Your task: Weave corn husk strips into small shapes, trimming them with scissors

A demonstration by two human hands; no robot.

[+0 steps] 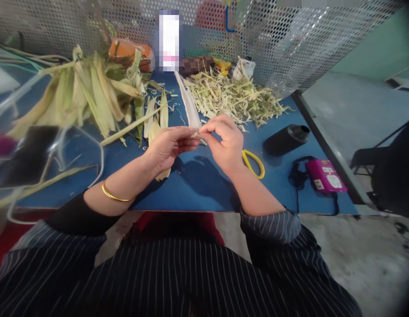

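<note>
My left hand (173, 147) and my right hand (223, 141) meet over the middle of the blue table. Fingertips of both are pinched together at the near end of a long pale corn husk strip (190, 103), which stretches away from me toward the back. The exact spot of the grip is small and partly covered by the fingers. Beside my right wrist a yellow looped handle (262, 169), like that of scissors, sticks out; the rest of it is hidden. Loose corn husks (164, 110) lie just beyond my left hand, and one is partly under it.
A heap of whole husks (98, 97) covers the left, near a dark phone-like slab (29, 154) and white cables. Curled husk scraps (237, 97) are piled at back right. A black cylinder (284, 141) and a magenta box (325, 176) stand right. Perforated metal (257, 39) backs the table.
</note>
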